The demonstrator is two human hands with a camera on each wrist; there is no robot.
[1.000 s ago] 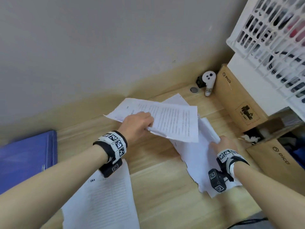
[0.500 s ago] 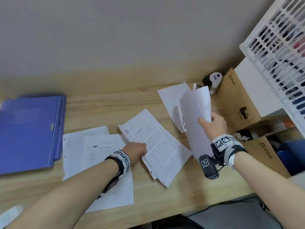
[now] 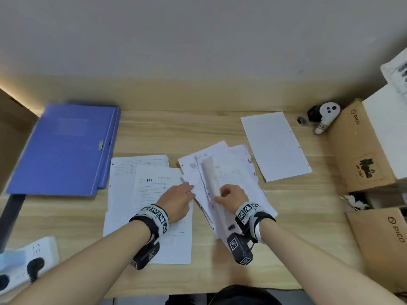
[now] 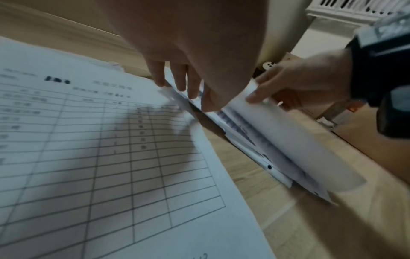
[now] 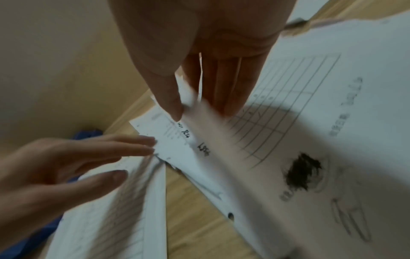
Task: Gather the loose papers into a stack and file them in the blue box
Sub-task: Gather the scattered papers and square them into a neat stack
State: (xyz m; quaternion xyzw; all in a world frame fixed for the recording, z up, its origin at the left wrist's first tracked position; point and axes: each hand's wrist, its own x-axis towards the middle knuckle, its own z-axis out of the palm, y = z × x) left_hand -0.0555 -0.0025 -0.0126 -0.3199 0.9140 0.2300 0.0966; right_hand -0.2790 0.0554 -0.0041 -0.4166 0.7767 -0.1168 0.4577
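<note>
right hand [image 3: 231, 195]: thumb and fingers pinch a curled sheet [image 3: 211, 175] | left hand [image 3: 176, 200]: fingers straight, touching paper pile [image 3: 242, 183] edge beside that pinch

Wooden desk [image 3: 220, 128] against wall. Directly on it — blue box [image 3: 63, 148] far left, printed forms [image 3: 141, 194] beside it, messy paper pile [image 3: 233, 170] centre, single blank sheet [image 3: 275, 146], power strip [image 3: 24, 260], cardboard boxes [image 3: 361, 150] right.

Bare forearms; each wrist wears a black-and-white marker band [image 3: 157, 217] with a black camera [image 3: 240, 249].
</note>
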